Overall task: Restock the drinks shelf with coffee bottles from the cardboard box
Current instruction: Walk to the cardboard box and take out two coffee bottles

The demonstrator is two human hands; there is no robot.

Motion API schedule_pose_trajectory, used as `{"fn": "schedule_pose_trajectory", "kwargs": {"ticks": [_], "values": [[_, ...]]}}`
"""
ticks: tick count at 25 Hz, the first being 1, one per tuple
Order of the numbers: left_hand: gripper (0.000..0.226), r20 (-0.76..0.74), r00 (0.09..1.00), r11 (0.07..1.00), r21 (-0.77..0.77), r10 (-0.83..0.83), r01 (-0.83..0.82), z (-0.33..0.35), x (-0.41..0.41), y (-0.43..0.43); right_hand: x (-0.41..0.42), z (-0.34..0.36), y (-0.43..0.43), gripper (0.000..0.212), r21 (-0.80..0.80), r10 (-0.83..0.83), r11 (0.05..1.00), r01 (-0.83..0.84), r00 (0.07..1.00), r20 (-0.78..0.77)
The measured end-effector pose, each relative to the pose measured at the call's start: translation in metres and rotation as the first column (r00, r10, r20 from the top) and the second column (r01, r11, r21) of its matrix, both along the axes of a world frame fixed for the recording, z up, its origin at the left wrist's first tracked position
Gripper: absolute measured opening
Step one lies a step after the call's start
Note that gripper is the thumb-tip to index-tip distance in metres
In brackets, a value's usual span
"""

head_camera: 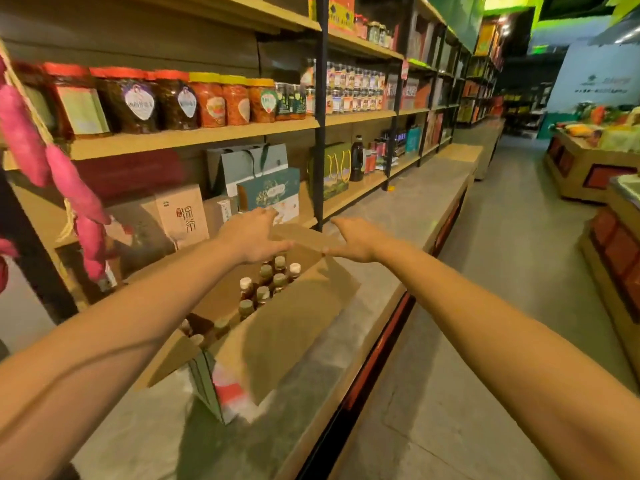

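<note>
Both hands are stretched out flat over the far end of the open cardboard box, and neither holds anything. The left hand has its fingers straight and close together, pointing away toward the shelving, with the thumb spread out to the right. The right hand mirrors it, fingers straight and slightly apart, thumb turned in toward the left hand. Between the two hands lies the box's far flap, folded outward; whether either hand actually touches it cannot be told. Directly below the left hand, and trailing back toward the person, stand the coffee bottles, upright in rows inside the box, pale caps showing and brown liquid visible under some. The box sits on a grey ledge that runs under and beyond the right hand. Just past the left fingertips stands a teal gift box, with a grey paper bag behind it and a kraft tea carton to the left of that hand. On the wooden shelf above both hands stand jars with red and yellow lids.
</note>
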State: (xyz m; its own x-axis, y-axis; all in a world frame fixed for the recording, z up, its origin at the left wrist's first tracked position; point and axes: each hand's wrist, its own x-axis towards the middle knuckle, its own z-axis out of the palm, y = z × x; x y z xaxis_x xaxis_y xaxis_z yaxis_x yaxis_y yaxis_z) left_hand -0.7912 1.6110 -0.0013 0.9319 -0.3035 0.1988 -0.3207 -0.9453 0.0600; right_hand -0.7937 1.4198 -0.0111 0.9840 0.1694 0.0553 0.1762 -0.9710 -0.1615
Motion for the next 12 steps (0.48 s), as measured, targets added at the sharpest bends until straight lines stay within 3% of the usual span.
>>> {"fn": "schedule_pose_trajectory", "kwargs": {"ticks": [7,10,12], "values": [[0.065,-0.087,0.955,0.954,-0.081,0.283,-0.29,-0.064,0.114,0.043,0.175,-0.056,0.053,0.05,0.018,0.297,0.955,-0.297,0.948,-0.115],[0.06,-0.177,0.88,0.875,-0.134,0.441,-0.466,-0.093,0.152,0.047,0.238,-0.084,0.061,0.046,0.103,0.487,0.874,-0.476,0.857,-0.172],[0.058,-0.265,0.819,0.823,-0.13,0.509,-0.553,-0.117,0.167,0.047,0.267,-0.107,0.066,0.05,0.243,0.593,0.805,-0.542,0.759,-0.27]]}}
